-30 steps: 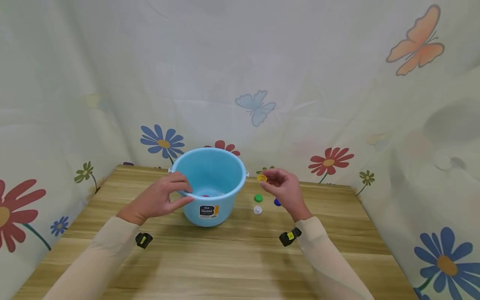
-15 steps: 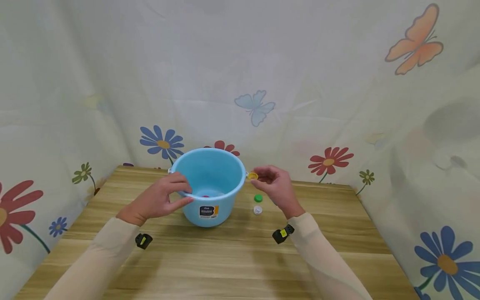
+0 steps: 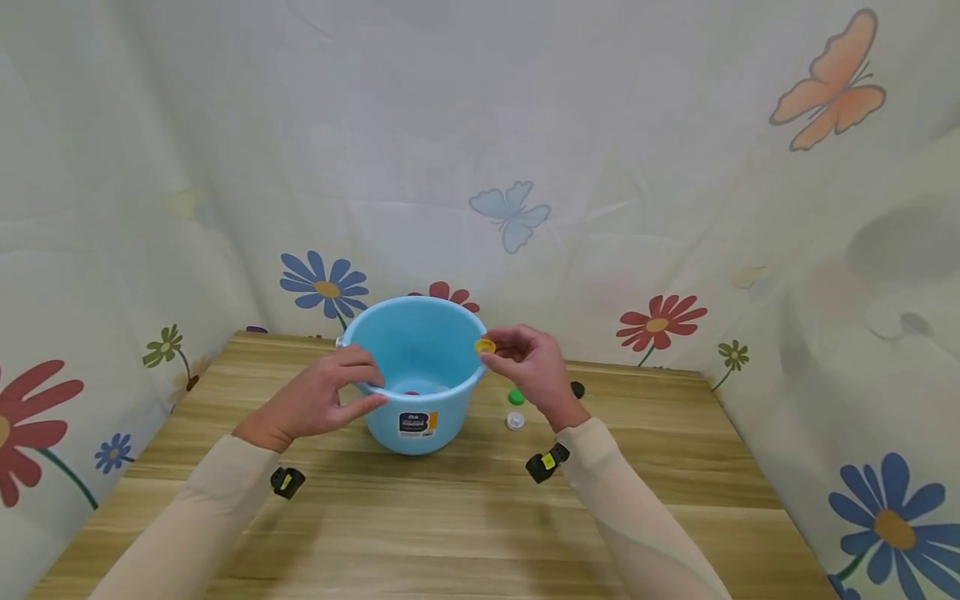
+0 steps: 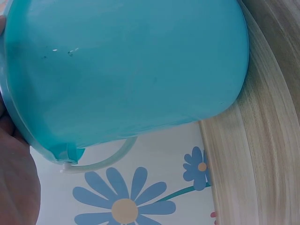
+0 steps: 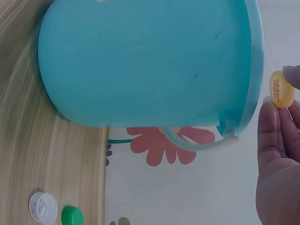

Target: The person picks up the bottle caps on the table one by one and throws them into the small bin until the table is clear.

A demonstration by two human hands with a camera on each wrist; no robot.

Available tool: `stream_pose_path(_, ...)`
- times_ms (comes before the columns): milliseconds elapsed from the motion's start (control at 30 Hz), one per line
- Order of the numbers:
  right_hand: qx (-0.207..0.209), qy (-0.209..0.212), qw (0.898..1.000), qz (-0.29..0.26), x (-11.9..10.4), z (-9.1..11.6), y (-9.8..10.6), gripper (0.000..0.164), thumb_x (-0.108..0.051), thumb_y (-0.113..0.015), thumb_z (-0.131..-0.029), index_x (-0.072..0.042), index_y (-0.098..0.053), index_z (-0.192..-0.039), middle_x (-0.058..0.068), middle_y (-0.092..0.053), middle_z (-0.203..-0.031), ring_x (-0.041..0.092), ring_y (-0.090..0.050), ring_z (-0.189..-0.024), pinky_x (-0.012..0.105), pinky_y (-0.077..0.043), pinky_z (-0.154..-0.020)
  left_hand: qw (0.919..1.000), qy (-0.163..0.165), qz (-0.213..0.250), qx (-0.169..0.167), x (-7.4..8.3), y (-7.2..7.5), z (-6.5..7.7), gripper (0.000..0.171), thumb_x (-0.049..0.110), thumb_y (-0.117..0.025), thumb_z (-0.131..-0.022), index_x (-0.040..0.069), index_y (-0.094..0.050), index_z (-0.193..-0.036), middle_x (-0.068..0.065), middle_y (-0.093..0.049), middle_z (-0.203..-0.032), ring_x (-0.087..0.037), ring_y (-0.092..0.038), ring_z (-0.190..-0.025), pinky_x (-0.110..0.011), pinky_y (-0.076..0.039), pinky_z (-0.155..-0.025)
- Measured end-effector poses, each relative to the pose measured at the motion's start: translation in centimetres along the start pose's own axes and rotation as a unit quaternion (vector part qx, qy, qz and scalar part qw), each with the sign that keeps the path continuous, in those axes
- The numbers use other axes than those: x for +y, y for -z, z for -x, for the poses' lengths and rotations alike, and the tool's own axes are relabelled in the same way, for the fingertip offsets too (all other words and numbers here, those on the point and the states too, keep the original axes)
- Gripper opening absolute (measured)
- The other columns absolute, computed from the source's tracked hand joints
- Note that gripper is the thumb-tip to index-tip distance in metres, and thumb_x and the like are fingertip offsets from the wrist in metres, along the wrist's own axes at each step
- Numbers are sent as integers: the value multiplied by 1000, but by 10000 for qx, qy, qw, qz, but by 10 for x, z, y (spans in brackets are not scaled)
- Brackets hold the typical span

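Observation:
A light blue bucket (image 3: 408, 429) stands on the wooden table, label toward me. My left hand (image 3: 326, 396) grips its rim at the near left, thumb outside and fingers over the edge. Between thumb and fingers, my right hand (image 3: 531, 367) pinches a yellow bottle cap (image 3: 485, 346) at the bucket's right rim. The right wrist view shows the yellow cap (image 5: 282, 89) with printed characters on its side, just above rim height. Inside the bucket, a small red thing (image 3: 412, 392) and something whitish lie on the bottom.
A green bottle cap (image 3: 516, 397) and a white bottle cap (image 3: 515, 421) lie on the table (image 3: 420, 525) right of the bucket. Beyond my right wrist is a black cap-like disc (image 3: 577, 389). The bucket's handle (image 5: 192, 144) hangs down behind it. A flowered curtain (image 3: 360, 167) surrounds the table.
My right hand has carried the yellow cap left, from beside the bucket to its right rim. The black disc has come into sight behind the wrist. My left hand keeps its place.

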State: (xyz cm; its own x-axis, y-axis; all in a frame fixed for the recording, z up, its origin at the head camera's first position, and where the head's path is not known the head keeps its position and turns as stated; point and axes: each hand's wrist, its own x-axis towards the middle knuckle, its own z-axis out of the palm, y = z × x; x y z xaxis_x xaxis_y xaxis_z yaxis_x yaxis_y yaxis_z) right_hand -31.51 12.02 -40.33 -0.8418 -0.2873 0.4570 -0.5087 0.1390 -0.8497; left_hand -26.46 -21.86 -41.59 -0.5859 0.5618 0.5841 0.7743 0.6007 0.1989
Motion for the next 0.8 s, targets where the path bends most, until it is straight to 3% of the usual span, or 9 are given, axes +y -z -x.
stream_pose_path(333,-81,-154,9998,-139,-7,-4,-13,32,-20,-82,-89,-9,-73,-118,10,-73,-115,23,-69,-99,25,-59,-87,10000,8,35,7,0,0,0,17,26,-86,-83,25,-72,-93,12,-64,-97,-7,-58,-95,-44,-59,-85)
stream_pose_path(800,38,-29,9996,-260,-4,-11,-24,34,-25,-84,-86,-11,-74,-116,9,-74,-111,23,-71,-98,27,-60,-86,10000,37,62,7,2,-1,0,17,26,-86,-83,25,-72,-92,12,-64,-97,-8,-58,-95,-46,-59,-86)
